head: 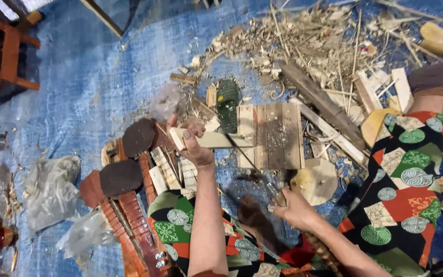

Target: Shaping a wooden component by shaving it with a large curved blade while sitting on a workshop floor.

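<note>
left hand [195,146]: fingers wrapped tight round a pale wood strip [208,139], pinning it flat so it cannot shift under the blade.
wood strip: lies crosswise at centre, its far end resting on the plank board [270,134] at 3 o'clock of my left hand; smooth, squared, light grain.
right hand [289,208]: closed on the handle of a thin dark blade [244,154], which slants up toward 11 o'clock and meets the strip's edge.
plank board: rough slats, dusted with chips; serves as my bench.
shavings [303,46]: curled, dry, heaped at 12 o'clock.
tarp [88,87]: blue, woven, catches the waste.
green sandal [227,102]: ribbed sole, just beyond the strip.
</note>
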